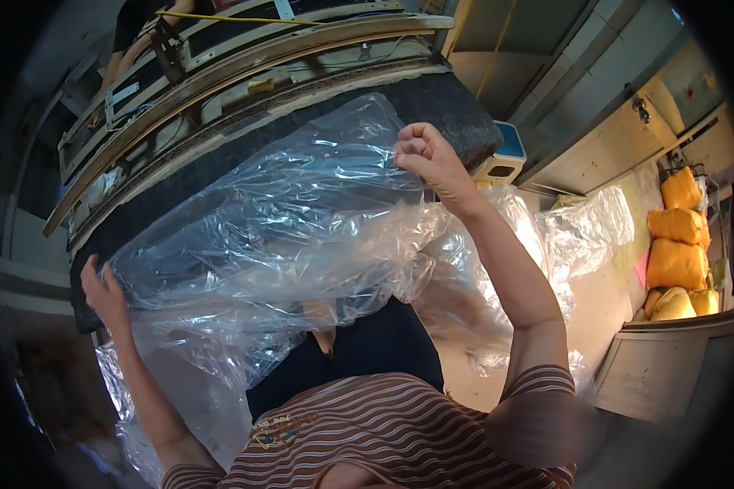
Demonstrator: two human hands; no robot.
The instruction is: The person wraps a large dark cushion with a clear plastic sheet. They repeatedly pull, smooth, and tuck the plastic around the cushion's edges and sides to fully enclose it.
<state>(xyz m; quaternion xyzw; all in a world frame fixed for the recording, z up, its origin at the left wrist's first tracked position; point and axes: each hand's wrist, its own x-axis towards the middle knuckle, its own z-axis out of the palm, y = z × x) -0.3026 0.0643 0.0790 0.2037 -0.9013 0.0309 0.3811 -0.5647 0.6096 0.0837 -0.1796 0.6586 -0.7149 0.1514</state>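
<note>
A large sheet of clear plastic film is spread over a dark, thick padded slab that lies tilted in front of me. My right hand pinches the upper right edge of the film, fingers closed on it. My left hand grips the film's lower left edge against the slab's corner. The film hangs crumpled down toward my striped shirt.
Wooden frames are stacked behind the slab, and another person's arm shows at the top left. A white and blue stool stands on the floor to the right. More crumpled film lies there, and several yellow sacks sit by a wooden bench.
</note>
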